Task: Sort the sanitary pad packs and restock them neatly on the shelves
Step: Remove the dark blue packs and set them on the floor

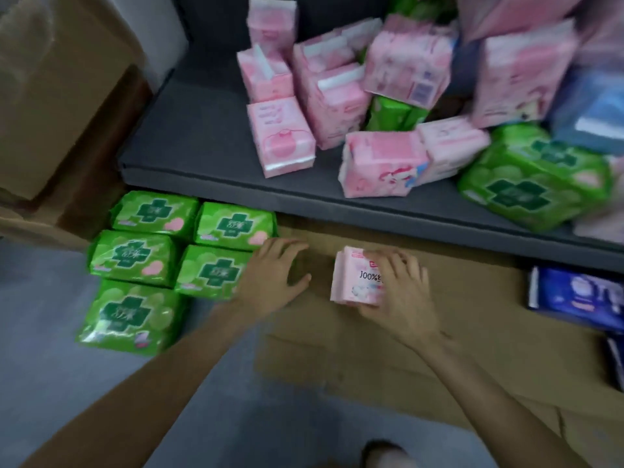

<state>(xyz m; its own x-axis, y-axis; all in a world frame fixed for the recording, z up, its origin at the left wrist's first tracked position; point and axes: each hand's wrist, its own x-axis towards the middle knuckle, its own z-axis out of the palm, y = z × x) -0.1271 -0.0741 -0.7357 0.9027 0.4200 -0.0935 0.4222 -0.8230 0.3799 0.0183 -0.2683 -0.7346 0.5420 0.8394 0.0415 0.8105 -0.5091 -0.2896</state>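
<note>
Nearest you, a foot (385,452) shows at the bottom edge. Your right hand (398,288) curls over a small pink pack (354,278) lying on the cardboard (422,349); your left hand (273,275) hovers with fingers loosely spread, holding nothing, beside the green packs (152,261) laid in rows. The pack looks light, soft and slick-wrapped, so grip across its short sides. Beyond, the grey ledge (202,140) carries a jumble of unsorted pink and green packs.

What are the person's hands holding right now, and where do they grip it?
The right hand grips a small pink pack by its right side and lower edge. The left hand holds nothing, fingers spread over the cardboard.
</note>
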